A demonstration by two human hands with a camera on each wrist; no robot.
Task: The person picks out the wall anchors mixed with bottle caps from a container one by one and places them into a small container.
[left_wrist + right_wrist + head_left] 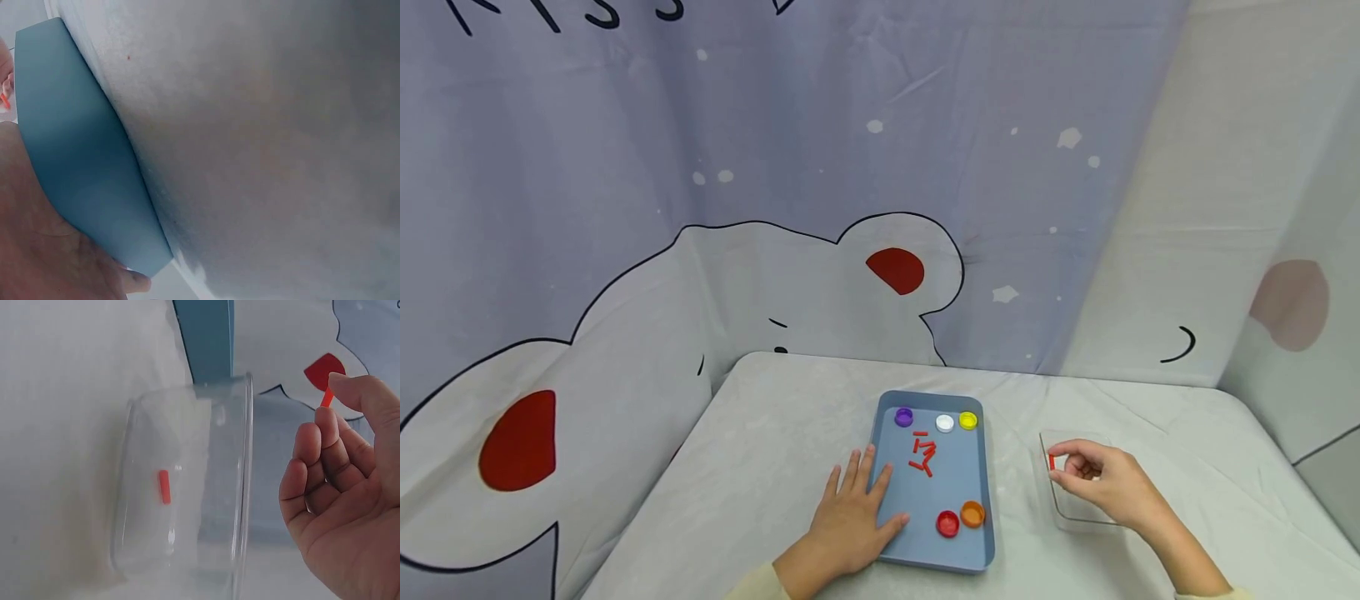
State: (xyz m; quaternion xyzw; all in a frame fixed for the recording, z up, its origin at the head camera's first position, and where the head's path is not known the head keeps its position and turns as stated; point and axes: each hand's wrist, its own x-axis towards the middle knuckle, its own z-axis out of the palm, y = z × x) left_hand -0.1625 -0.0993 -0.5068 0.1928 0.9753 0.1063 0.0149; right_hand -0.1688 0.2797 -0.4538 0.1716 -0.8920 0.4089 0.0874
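Between thumb and index finger, my right hand [1101, 479] pinches a small red stick [327, 397] above a clear plastic box [1086, 518]. Another red stick [164, 486] shows in the box in the right wrist view. My left hand [853, 521], fingers spread, rests on the left rim of a blue-grey tray [917, 550]. Several loose red sticks [928, 448] lie scattered in the tray's middle, right of the left fingertips. In the left wrist view, the tray's outer wall [81, 144] runs beside the left palm.
Small round lids or cups stand in the tray: purple [904, 417], white [944, 423] and yellow [967, 420] at the far end, red [947, 524] and orange [973, 514] near the front. A white cloth [760, 467] covers the table, and a printed curtain [820, 150] hangs behind.
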